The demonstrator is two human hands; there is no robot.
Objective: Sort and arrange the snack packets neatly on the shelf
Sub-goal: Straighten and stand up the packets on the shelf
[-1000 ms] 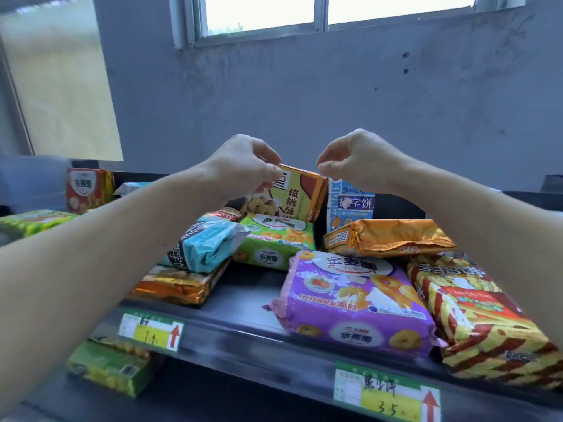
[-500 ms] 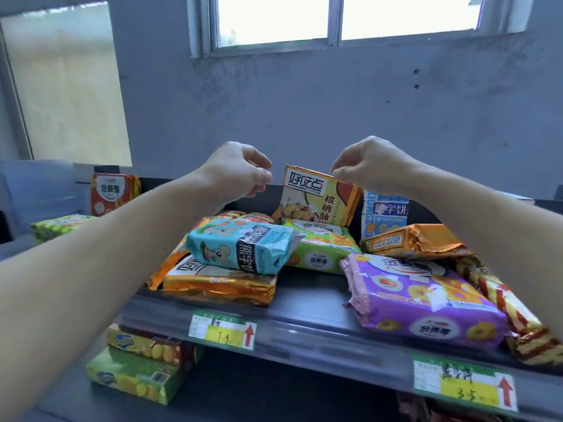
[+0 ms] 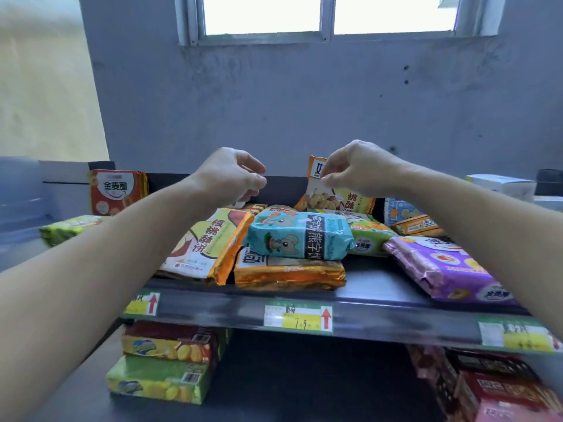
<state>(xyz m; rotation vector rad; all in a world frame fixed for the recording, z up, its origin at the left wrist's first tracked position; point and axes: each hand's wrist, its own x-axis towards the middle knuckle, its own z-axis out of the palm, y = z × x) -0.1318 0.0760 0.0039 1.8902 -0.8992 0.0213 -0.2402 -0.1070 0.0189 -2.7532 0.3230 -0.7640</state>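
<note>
Snack packets lie jumbled on the dark shelf. A teal bear packet rests on a gold packet, and beside them on the left lies a yellow-orange cookie packet. Behind them an orange cookie packet stands upright against the back. My right hand pinches its top left corner with the fingertips. My left hand hovers to its left above the pile, fingers loosely curled and holding nothing. A green packet and a purple packet lie to the right.
A red packet stands at the far left behind a flat green one. A blue packet and a small gold packet sit at the back right. The lower shelf holds stacked green boxes and red boxes. A grey wall rises behind.
My left hand let go of the upright cookie packet and drew off to the left. My right hand came down onto that packet's top corner. My view shifted left.
</note>
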